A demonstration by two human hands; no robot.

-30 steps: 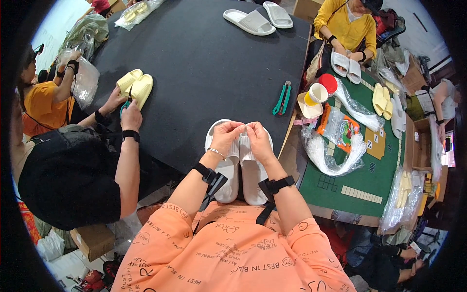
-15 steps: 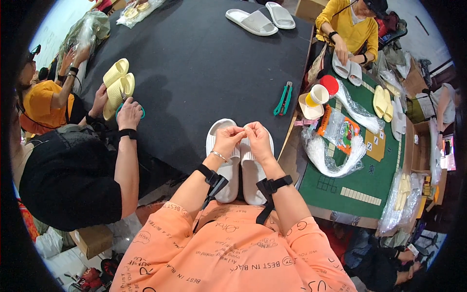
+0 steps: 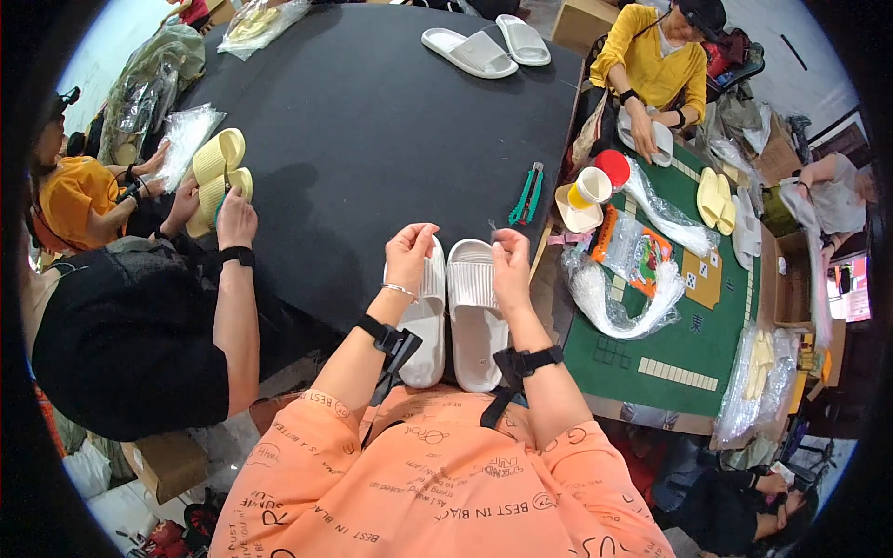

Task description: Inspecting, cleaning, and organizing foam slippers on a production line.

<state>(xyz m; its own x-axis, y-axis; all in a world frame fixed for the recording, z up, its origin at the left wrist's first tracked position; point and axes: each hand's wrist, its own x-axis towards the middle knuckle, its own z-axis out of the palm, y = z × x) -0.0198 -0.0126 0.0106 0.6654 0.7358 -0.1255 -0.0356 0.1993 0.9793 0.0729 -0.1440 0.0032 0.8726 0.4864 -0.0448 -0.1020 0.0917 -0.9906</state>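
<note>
A pair of white slides lies at the near table edge, the left slide (image 3: pixel 423 327) and the right slide (image 3: pixel 477 316) side by side with toes pointing away from me. Above the left one, my left hand (image 3: pixel 407 258) is closed in a pinch; whatever its fingertips hold is too small to make out. My right hand (image 3: pixel 511 270) pinches beside the right slide's strap, and a thin, clear strand-like bit (image 3: pixel 494 226) sticks out at its fingertips. A teal box cutter (image 3: pixel 526 194) rests on the dark tabletop (image 3: pixel 353 139) beyond my right hand.
At right, a green mat (image 3: pixel 595 372) carries bundles of white strands (image 3: pixel 605 307), a yellow-and-white cup (image 3: pixel 589 189) and yellow slides (image 3: pixel 714 200). On the left a co-worker holds yellow slides (image 3: pixel 219 167). Another white pair (image 3: pixel 474 53) lies at the far edge; a yellow-sleeved person handles white slides.
My hands, together over the slides' straps before, have drawn apart sideways. The slides' toes have spread slightly apart. At left, the co-worker's hands have shifted on the yellow slides.
</note>
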